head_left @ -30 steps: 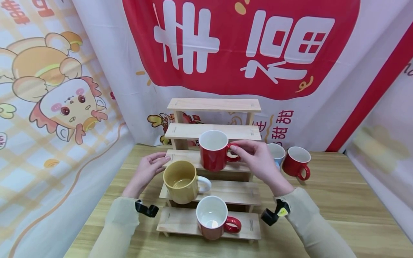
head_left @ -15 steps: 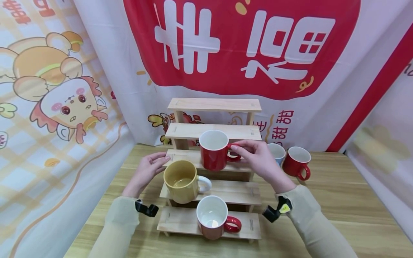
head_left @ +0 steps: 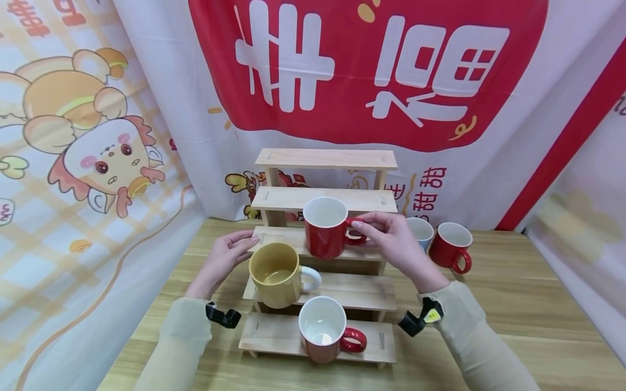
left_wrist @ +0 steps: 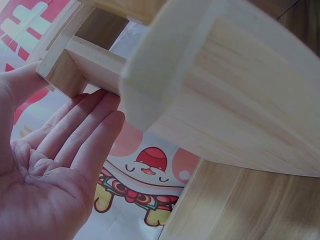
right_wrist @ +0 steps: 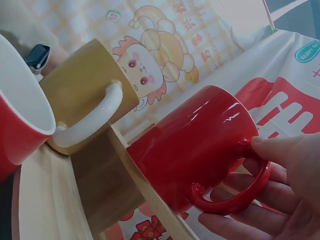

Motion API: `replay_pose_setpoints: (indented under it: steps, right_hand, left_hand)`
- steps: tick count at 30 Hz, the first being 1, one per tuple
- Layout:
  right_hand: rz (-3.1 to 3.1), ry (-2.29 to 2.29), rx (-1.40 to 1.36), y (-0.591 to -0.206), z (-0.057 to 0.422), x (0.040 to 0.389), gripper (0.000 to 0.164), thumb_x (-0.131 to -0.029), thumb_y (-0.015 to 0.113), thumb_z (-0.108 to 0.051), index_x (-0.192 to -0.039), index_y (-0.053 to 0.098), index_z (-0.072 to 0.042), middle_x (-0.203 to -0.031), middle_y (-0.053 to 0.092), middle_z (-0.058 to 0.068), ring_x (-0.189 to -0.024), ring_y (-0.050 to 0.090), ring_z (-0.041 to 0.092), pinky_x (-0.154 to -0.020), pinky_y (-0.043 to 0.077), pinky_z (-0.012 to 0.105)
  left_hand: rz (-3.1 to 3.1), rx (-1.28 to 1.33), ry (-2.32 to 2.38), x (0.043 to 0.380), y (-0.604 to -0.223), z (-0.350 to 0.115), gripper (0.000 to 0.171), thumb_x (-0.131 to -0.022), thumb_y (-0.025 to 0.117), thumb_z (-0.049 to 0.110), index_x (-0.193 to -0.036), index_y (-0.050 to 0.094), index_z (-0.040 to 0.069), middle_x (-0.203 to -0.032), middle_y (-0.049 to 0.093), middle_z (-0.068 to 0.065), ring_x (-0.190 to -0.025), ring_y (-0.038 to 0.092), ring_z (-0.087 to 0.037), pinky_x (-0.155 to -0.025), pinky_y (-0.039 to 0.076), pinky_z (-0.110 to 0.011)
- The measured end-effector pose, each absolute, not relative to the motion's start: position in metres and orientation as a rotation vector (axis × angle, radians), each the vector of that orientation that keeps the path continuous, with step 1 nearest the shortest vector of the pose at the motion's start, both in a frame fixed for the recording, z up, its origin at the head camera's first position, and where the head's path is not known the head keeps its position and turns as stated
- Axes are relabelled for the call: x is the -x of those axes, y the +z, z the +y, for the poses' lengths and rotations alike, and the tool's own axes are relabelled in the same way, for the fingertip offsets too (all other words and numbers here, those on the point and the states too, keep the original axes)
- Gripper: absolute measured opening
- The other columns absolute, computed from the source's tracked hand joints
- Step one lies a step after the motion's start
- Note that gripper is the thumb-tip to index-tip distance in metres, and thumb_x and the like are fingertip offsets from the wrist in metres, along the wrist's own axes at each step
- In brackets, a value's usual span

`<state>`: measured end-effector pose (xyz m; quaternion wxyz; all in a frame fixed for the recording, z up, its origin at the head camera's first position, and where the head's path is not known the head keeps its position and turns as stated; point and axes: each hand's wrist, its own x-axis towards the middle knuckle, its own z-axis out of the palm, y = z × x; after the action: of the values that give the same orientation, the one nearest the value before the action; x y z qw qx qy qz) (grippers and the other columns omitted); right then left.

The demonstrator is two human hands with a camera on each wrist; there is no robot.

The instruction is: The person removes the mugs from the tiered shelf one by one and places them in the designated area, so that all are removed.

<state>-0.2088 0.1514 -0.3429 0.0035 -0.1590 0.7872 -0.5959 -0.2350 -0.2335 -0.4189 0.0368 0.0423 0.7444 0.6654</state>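
In the head view, my right hand holds a red mug with a white inside by its handle. The thumb lies on the top of the handle in the right wrist view, with the fingers around it. This mug stands upright on the middle step of a stepped wooden shelf. My left hand grips the left end of that same step, thumb on top and fingers beneath. A yellow mug with a white handle sits one step lower. The lowest step bears another red mug with a white inside.
On the wooden table, right of the shelf, stand a light blue mug, partly behind my right hand, and a red mug. Printed cloth hangs behind and on both sides. The two upper steps rise at the back.
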Motion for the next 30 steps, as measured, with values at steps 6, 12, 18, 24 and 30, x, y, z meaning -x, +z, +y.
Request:
replay_pose_setpoints:
  steps: [6,12,18,24,30]
  right_hand:
    - [2.458,-1.922,0.461,-0.348,0.154,0.206,0.032,-0.098,0.072,-0.031,-0.117,0.073,-0.006,-0.112,0.073,0.01,-0.102,0.069,0.026,-0.082,0.062,0.036]
    - [2.491,-1.955,0.444,-0.352,0.156,0.202,0.033,-0.098,0.072,-0.031,-0.118,0.072,-0.005,-0.111,0.073,0.011,-0.102,0.069,0.028,-0.081,0.063,0.035]
    - [2.569,-1.904,0.366,-0.351,0.168,0.195,0.035,-0.097,0.072,-0.038,-0.117,0.073,-0.009,-0.111,0.074,0.007,-0.104,0.069,0.023,-0.083,0.062,0.031]
    - [2.609,-1.899,0.274,-0.348,0.187,0.184,0.044,-0.094,0.073,-0.043,-0.119,0.072,-0.007,-0.113,0.073,0.009,-0.102,0.071,0.022,-0.082,0.062,0.031]
    - [2.65,-1.892,0.184,-0.343,0.207,0.173,0.049,-0.095,0.071,-0.046,-0.122,0.07,-0.005,-0.116,0.072,0.013,-0.099,0.071,0.021,-0.082,0.061,0.027]
  left_hand:
    - [2.279,-0.1,2.04,0.236,-0.418,-0.232,0.057,-0.1,0.069,0.027,-0.14,0.051,-0.009,-0.137,0.057,-0.022,-0.108,0.067,-0.016,-0.096,0.055,-0.028]
    - [2.281,-0.091,2.044,0.236,-0.419,-0.231,0.056,-0.1,0.069,0.027,-0.139,0.052,-0.009,-0.136,0.059,-0.022,-0.112,0.066,-0.023,-0.096,0.055,-0.029]
    - [2.28,-0.108,2.054,0.234,-0.419,-0.232,0.055,-0.1,0.069,0.026,-0.139,0.052,-0.01,-0.135,0.059,-0.023,-0.112,0.066,-0.025,-0.095,0.056,-0.03]
    - [2.274,-0.096,2.049,0.235,-0.42,-0.233,0.057,-0.1,0.07,0.027,-0.14,0.051,-0.009,-0.138,0.057,-0.023,-0.107,0.068,-0.017,-0.096,0.056,-0.029]
    - [2.273,-0.079,2.043,0.235,-0.42,-0.232,0.059,-0.1,0.069,0.027,-0.141,0.049,-0.009,-0.138,0.057,-0.025,-0.104,0.068,-0.013,-0.096,0.055,-0.028]
